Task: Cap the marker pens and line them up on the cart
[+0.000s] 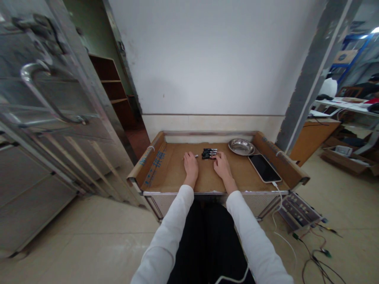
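On the cardboard-lined top of a small cart, my left hand (191,165) has its fingers curled down over a slim white pen-like stick (196,156). One end of the stick shows at the right of the fingers, and its middle is hidden. To the right lies a row of several black marker pens (209,151), side by side and pointing left to right. My right hand (222,165) is at the right end of this row, fingers bent and closed on the nearest marker. How firmly it grips is too small to tell.
A round metal dish (241,146) stands at the back right of the cardboard (171,173). Before it lies a phone (264,168) with a white cable (278,197) hanging off the front edge. Raised cardboard sides bound the cart. An electrical box (300,213) sits on the floor.
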Tool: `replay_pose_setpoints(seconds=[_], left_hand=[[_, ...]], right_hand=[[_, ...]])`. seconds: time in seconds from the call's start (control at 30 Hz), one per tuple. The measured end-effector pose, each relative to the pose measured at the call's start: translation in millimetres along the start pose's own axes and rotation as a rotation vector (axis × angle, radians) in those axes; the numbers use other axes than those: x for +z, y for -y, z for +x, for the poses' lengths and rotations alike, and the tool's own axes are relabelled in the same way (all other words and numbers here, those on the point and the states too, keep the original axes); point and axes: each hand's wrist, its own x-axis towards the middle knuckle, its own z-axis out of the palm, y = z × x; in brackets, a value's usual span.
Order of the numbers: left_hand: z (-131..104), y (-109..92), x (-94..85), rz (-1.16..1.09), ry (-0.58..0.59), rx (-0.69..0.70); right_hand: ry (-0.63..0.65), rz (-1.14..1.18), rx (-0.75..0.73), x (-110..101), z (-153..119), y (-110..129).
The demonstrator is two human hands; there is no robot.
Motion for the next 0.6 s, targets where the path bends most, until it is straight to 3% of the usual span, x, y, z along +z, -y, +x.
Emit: replay_pose_setpoints(seconds=[0.23, 0.37, 0.47, 0.6], left_hand=[[3, 5, 6.1, 0.005, -0.057, 0.126], [5, 1, 2.0, 0.003, -0.037, 0.111], [5, -5, -3.4, -0.046, 0.040, 0.178], [2, -10, -6.7, -0.132, 0.231, 0.433]], right_hand=[[0.040, -0.099, 0.044, 1, 0, 0], [0.059, -0.144, 0.050, 0, 0, 0], [0.064, -0.170, 0.054, 1, 0, -1], [0.058, -0.195, 0.060, 3, 0, -1]])
